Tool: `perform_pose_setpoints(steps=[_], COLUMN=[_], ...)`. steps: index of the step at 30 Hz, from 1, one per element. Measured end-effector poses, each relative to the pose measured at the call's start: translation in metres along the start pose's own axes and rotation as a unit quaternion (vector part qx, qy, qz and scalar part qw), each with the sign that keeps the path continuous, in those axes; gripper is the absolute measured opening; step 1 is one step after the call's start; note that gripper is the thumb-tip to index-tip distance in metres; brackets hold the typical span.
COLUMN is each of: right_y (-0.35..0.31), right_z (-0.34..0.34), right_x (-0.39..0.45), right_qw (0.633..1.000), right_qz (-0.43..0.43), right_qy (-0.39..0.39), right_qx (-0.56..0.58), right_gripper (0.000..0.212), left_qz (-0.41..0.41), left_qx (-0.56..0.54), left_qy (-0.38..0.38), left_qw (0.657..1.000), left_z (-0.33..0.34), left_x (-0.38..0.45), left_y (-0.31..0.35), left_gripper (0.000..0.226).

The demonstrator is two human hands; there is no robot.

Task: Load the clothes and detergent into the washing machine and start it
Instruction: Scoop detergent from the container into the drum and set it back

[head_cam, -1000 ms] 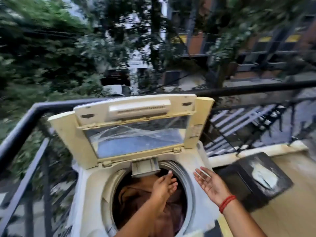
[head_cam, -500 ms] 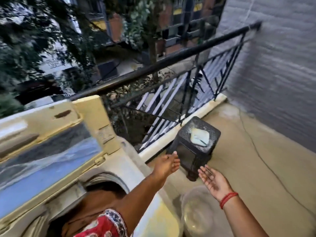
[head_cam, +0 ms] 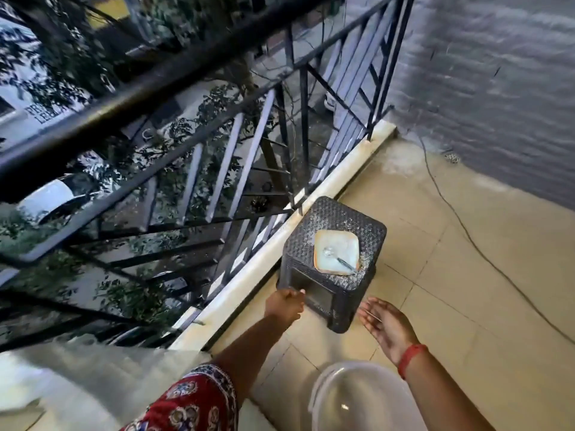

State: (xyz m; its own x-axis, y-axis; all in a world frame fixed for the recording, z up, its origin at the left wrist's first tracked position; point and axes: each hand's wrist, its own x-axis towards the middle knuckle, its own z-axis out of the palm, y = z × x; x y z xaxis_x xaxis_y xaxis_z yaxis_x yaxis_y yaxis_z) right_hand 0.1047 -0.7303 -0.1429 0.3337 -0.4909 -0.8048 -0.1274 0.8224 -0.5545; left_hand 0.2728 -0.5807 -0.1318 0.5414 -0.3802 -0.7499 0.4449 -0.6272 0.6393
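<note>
A dark woven stool (head_cam: 334,241) stands on the balcony floor by the railing. On its top lies a square pale dish (head_cam: 337,255) with powder and a small scoop (head_cam: 339,259) in it. My left hand (head_cam: 284,306) reaches out near the stool's lower left corner, fingers loosely curled, holding nothing. My right hand (head_cam: 389,328) is stretched out to the right of the stool's base, palm open and empty, with a red band on the wrist. Only a pale corner of the washing machine (head_cam: 62,384) shows at the lower left.
A black metal railing (head_cam: 193,141) on a low pale curb (head_cam: 280,241) runs along the left. A grey wall (head_cam: 497,73) closes the right side. A thin cable (head_cam: 473,241) trails across the tiled floor. A clear round tub (head_cam: 357,399) sits at the bottom.
The view has swung right, away from the machine drum and lid, to the stool. Both hands have left the drum and stretched toward the stool.
</note>
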Motion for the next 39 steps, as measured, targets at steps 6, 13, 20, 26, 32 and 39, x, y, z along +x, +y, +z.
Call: perform_pose_setpoints(steps=[6, 13, 20, 26, 32, 39], right_y=[-0.001, 0.023, 0.012, 0.023, 0.021, 0.029], right_z=[0.004, -0.008, 0.019, 0.017, 0.027, 0.032], right_x=[0.119, 0.241, 0.244, 0.235, 0.129, -0.013], right_qw=[0.983, 0.946, 0.908, 0.924, 0.932, 0.934], right_qz=[-0.067, -0.129, -0.179, -0.161, -0.188, -0.214], right_qy=[0.052, 0.108, 0.136, 0.103, 0.067, 0.002], right_qx=[-0.162, -0.278, -0.353, -0.332, -0.303, -0.287], right_gripper=[0.016, 0.024, 0.022, 0.016, 0.011, 0.009], left_qz=[0.057, 0.055, 0.058, 0.060, 0.038, 0.097], left_qx=[0.203, 0.274, 0.272, 0.187, -0.056, -0.223], left_qy=[0.062, 0.132, 0.169, 0.147, 0.142, 0.195], left_qw=[0.976, 0.951, 0.946, 0.969, 0.988, 0.950], left_z=[0.038, 0.079, 0.088, 0.080, 0.058, 0.030], left_x=[0.112, 0.199, 0.226, 0.208, 0.137, -0.016], left_y=[0.004, 0.004, -0.007, -0.024, -0.035, -0.024], left_gripper=[0.023, 0.038, 0.030, 0.014, 0.031, 0.012])
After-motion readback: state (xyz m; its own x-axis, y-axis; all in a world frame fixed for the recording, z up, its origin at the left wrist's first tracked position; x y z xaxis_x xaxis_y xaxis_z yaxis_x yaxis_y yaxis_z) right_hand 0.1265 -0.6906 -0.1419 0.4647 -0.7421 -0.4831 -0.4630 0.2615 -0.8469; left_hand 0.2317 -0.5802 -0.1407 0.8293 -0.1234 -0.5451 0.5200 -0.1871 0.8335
